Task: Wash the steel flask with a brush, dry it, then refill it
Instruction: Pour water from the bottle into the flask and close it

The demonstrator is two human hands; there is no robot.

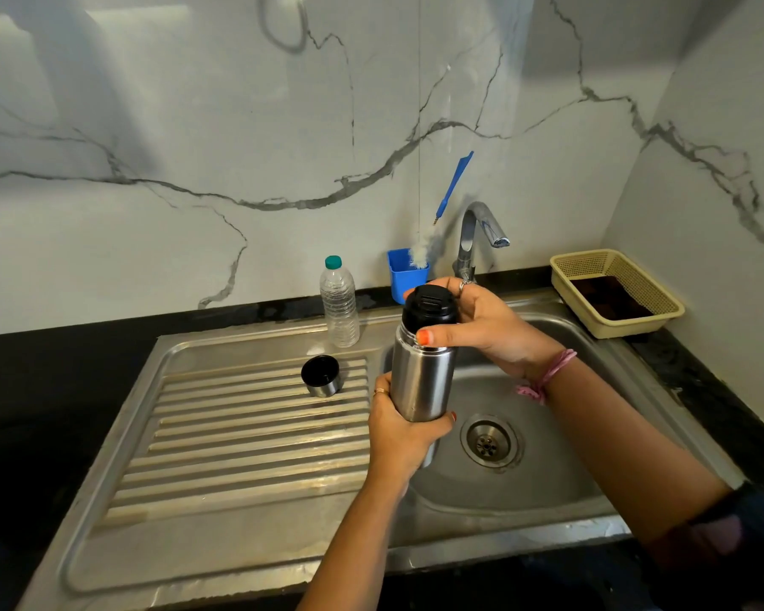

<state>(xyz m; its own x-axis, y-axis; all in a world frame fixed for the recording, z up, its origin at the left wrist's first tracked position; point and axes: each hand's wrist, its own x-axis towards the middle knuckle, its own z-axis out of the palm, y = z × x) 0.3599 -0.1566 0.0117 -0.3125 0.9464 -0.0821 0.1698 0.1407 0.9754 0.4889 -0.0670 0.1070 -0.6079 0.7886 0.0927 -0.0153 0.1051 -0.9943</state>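
Held over the sink, the steel flask in the left hand's grip could slip while the right hand, at twelve o'clock, grasps and twists its stopper.

Brushed steel flask, ribbed stainless sink, glossy marble wall

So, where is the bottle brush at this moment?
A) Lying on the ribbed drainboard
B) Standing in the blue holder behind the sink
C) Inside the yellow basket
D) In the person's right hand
B: the bottle brush stands bristles-down in the blue holder against the wall, beside the tap, untouched, while the left hand and the right hand both hold the steel flask.
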